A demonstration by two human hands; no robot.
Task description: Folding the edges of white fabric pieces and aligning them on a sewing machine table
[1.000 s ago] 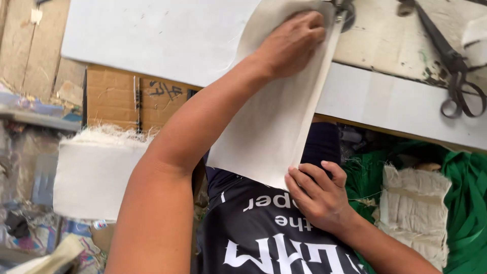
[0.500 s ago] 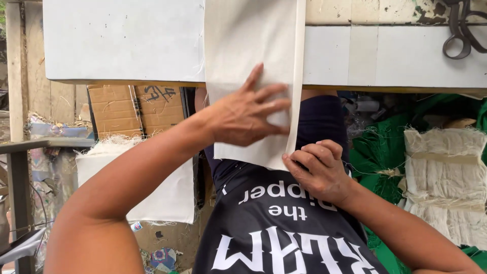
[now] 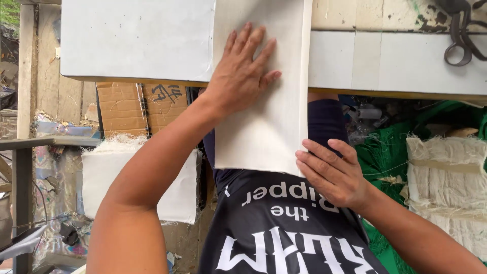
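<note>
A folded strip of cream fabric (image 3: 274, 127) lies over the front edge of a white worktable (image 3: 137, 40) and hangs down toward my lap. My left hand (image 3: 242, 76) presses flat on the fabric at the table edge, fingers spread. My right hand (image 3: 332, 172) pinches the lower right corner of the hanging fabric between thumb and fingers. Below the fabric is my dark shirt with white lettering.
Large metal scissors (image 3: 459, 35) lie on the table at the top right. Beside me on the left stands a stack of white fabric (image 3: 137, 177) in front of a cardboard box (image 3: 122, 106). On the right lie a frayed cream fabric pile (image 3: 446, 187) and green cloth (image 3: 385, 167).
My left hand has slid down the fabric from the far end to the table edge and now rests flat there. The view has shifted to look squarely at the table edge.
</note>
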